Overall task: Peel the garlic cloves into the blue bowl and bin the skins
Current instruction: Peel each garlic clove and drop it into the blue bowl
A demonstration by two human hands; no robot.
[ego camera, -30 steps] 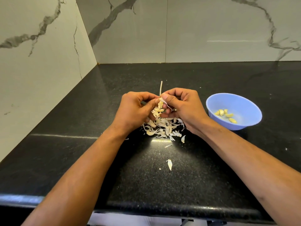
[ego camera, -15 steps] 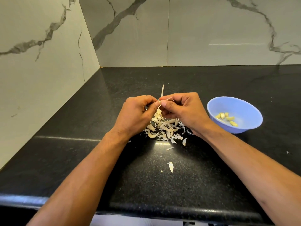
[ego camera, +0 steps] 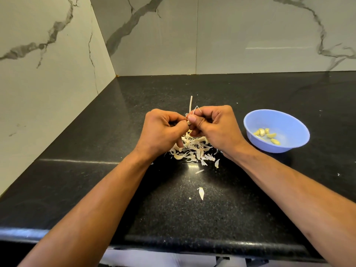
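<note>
Both hands meet above a pile of garlic skins [ego camera: 192, 151] in the middle of the black counter. My left hand [ego camera: 161, 132] and my right hand [ego camera: 212, 126] pinch a small garlic clove [ego camera: 189, 122] between thumbs and fingertips; most of the clove is hidden. A thin strip of skin [ego camera: 196, 109] curls up from it. A pale dry stalk [ego camera: 191, 103] stands up behind the fingers. The blue bowl [ego camera: 250, 120] sits to the right of my right hand with several peeled cloves [ego camera: 266, 134] inside.
Loose skin flakes [ego camera: 201, 193] lie nearer the front counter edge [ego camera: 173, 241]. Marble-look walls [ego camera: 48, 83] close the counter on the left and at the back. No bin is in view.
The clove and both hands have risen slightly away from the pile, and a thin strip of skin now sticks up above my right thumb.
</note>
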